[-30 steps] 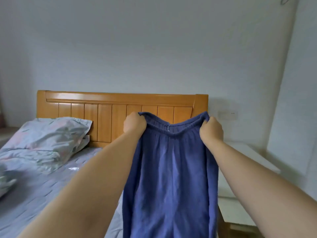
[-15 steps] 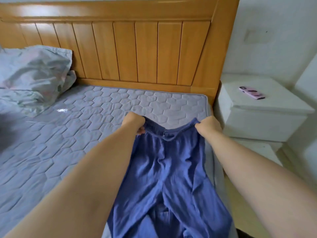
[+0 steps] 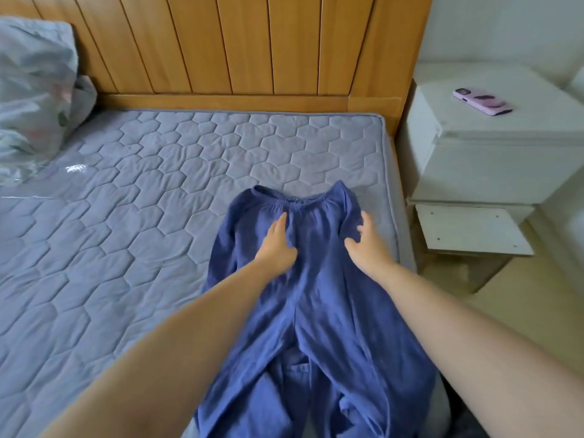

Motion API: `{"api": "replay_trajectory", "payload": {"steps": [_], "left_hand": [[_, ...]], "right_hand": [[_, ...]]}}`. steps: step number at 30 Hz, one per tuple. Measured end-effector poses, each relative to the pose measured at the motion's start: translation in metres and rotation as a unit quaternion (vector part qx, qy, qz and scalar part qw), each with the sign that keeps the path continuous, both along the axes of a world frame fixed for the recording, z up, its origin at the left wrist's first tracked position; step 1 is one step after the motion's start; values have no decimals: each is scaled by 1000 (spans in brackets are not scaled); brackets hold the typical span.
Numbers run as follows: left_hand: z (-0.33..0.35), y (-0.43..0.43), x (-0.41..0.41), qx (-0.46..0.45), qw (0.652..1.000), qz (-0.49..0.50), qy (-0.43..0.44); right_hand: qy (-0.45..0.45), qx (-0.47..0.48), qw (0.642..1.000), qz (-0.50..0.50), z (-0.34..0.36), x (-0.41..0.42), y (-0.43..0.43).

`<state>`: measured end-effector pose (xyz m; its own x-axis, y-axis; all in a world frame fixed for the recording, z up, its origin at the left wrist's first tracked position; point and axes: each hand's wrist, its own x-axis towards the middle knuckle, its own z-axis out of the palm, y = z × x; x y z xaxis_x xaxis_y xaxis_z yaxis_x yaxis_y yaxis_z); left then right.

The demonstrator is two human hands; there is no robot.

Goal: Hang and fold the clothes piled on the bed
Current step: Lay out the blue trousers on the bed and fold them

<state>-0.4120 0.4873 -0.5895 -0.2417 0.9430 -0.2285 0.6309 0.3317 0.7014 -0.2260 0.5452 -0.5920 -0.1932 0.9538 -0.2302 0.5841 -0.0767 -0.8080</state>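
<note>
Your blue pants [image 3: 316, 311] lie flat on the bed [image 3: 126, 216], waistband toward the headboard [image 3: 252, 42], legs pointing back at you. Your left hand [image 3: 276, 248] and right hand [image 3: 368, 245] press them, fingers straight.

No text, label, brand, number or sign can be read anywhere; the pink phone case [image 3: 482, 102] at two o'clock shows only dark blotches.
</note>
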Motion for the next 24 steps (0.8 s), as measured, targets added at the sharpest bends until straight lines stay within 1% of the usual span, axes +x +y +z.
{"api": "replay_trajectory", "payload": {"steps": [2,6,8,10,12,14,16,17,19,20,22,24], "left_hand": [[-21,-21,24,-13,996,-59,69],[-50,-63,79,-20,973,-167,159],[-64,-80,99,-41,963,-165,211],[-73,-95,108,-46,958,-147,241],[-82,-103,110,-29,961,-134,241],[-90,-105,109,-24,971,-119,205],[-91,-102,111,-43,980,-106,162],[-90,-99,112,-59,981,-105,155],[-86,-93,111,-91,976,-115,164],[-84,-91,113,-107,973,-119,169],[-80,-89,116,-129,969,-122,169],[-80,-89,117,-141,967,-123,171]], "right_hand": [[-32,7,999,-23,-16,19,-28],[-83,6,996,-34,-44,47,-79],[-99,26,994,-23,-53,58,-99],[-108,40,993,-13,-59,63,-111],[-108,30,994,3,-64,67,-119],[-123,22,992,22,-69,68,-121],[-155,23,986,55,-75,70,-119],[-175,23,981,77,-77,72,-119],[-204,18,973,110,-78,74,-121],[-200,12,973,118,-78,77,-120],[-162,3,982,93,-78,82,-122],[-114,7,993,23,-76,84,-124]]}}
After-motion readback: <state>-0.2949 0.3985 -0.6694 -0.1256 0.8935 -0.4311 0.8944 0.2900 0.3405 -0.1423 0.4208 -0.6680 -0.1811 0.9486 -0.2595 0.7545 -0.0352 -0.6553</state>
